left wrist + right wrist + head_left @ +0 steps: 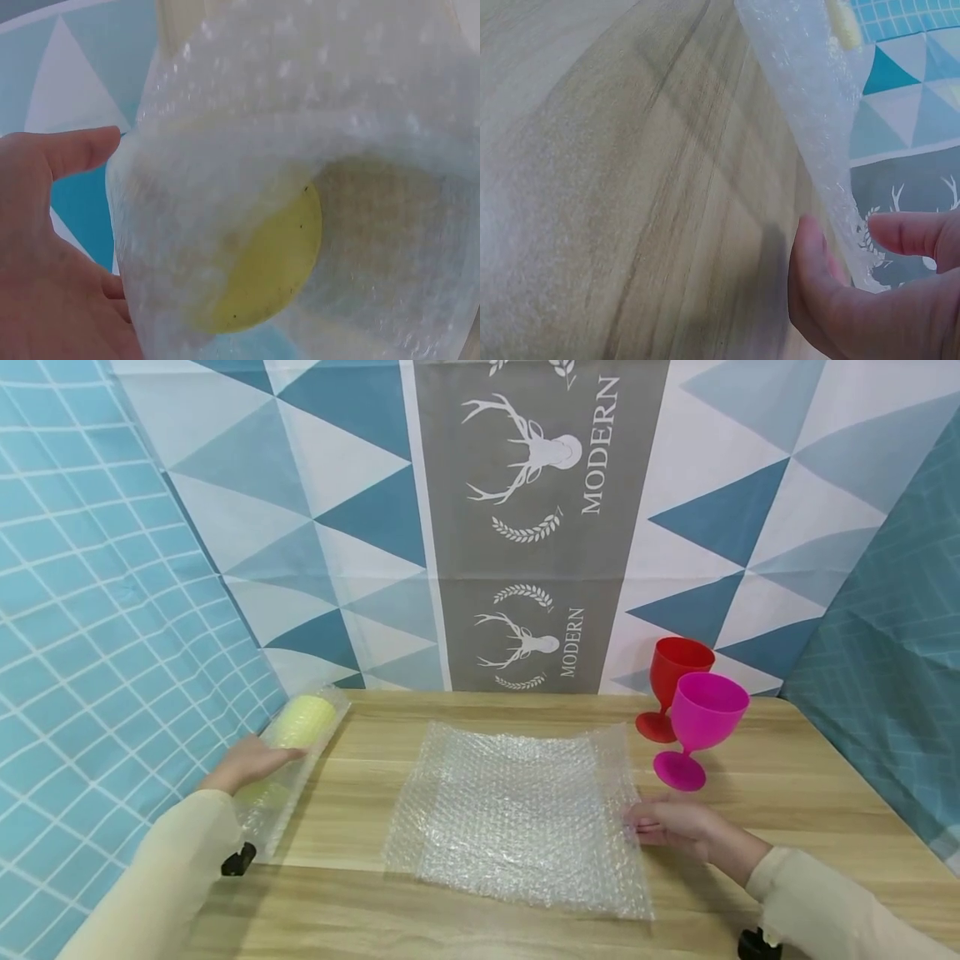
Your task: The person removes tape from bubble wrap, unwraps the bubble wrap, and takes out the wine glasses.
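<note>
On the left of the table lies a yellow goblet (306, 720) rolled in bubble wrap (291, 810); its middle is hidden under the hand. My left hand (258, 762) rests across this roll, fingers fairly straight. In the left wrist view, the thumb stands apart from the fingers beside the wrap, and a round yellow end (274, 262) shows through it. A flat bubble wrap sheet (517, 814) lies mid-table. At its right edge is my right hand (675, 827); in the right wrist view, thumb and fingers are spread apart around the sheet's edge (817, 142).
A red goblet (675, 672) and a magenta goblet (705, 714) stand upright at the back right, just beyond my right hand. Patterned cloth (525, 635) hangs behind the wooden table (360, 910), and a blue checked cloth (90, 635) borders the left side.
</note>
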### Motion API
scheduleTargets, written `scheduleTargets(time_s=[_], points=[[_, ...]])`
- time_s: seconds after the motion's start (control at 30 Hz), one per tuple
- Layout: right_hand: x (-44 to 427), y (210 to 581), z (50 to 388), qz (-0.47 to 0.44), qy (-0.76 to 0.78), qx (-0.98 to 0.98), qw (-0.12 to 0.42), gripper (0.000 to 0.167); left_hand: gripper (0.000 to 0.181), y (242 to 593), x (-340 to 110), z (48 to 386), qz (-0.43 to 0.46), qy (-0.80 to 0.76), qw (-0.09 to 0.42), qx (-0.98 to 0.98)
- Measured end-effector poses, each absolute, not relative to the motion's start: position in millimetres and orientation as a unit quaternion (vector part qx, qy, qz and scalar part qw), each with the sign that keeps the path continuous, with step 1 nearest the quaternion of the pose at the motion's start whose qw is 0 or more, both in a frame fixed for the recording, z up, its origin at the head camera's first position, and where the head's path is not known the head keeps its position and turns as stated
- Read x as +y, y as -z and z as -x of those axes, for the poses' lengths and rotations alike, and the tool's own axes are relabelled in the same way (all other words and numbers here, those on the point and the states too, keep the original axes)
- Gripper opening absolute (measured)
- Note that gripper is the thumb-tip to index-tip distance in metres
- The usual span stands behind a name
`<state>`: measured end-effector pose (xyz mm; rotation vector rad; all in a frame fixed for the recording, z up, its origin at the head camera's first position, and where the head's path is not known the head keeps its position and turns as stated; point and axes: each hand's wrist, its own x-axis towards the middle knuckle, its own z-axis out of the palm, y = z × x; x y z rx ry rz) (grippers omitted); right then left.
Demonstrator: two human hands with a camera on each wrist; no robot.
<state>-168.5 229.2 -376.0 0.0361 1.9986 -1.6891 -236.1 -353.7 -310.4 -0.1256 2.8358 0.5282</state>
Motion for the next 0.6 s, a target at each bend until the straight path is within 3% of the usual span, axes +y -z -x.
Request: scheduleTargets(time_s=[0.3, 0.6], points=[[226.4, 376.1, 167.9, -0.034, 0.639, 0.72, 0.269, 0.025, 0.104, 307.1, -361.3, 237.1, 0.052, -0.182, 0.205, 0.96], [227.2, 373.5, 169.7, -0.03, 0.658, 0.696, 0.286, 0.017, 0.106, 308.7, -364.0, 237.1, 0.058, -0.188, 0.211, 0.957]])
